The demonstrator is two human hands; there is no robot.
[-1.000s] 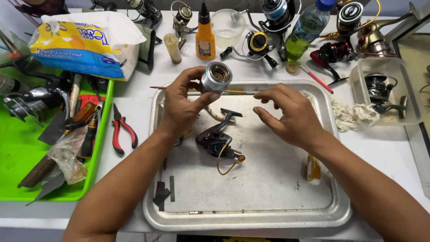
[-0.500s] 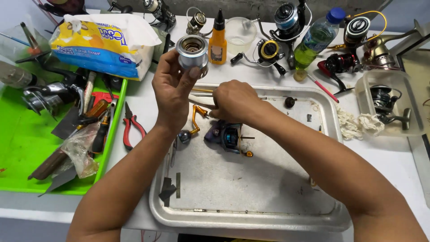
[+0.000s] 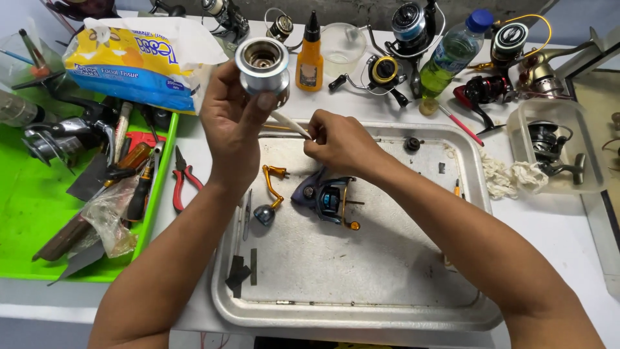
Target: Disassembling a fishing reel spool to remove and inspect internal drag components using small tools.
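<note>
My left hand (image 3: 234,123) holds a silver reel spool (image 3: 262,64) raised above the far left corner of the metal tray (image 3: 361,310), its open end facing me. My right hand (image 3: 340,143) pinches a thin white stick (image 3: 289,123) whose tip points toward the spool. On the tray below lie a purple and blue reel body (image 3: 325,197) and a gold crank handle with a grey knob (image 3: 270,194). Small dark parts (image 3: 240,271) rest near the tray's left edge.
A green tray (image 3: 26,213) of tools and red pliers (image 3: 183,184) lie left. A tissue pack (image 3: 132,61), orange oil bottle (image 3: 310,55), green bottle (image 3: 452,58) and several reels line the back. A clear box (image 3: 555,152) and rag (image 3: 510,176) sit right.
The left hand has lifted the spool higher and farther back. The right hand moved left across the tray and now holds the white stick up toward the spool.
</note>
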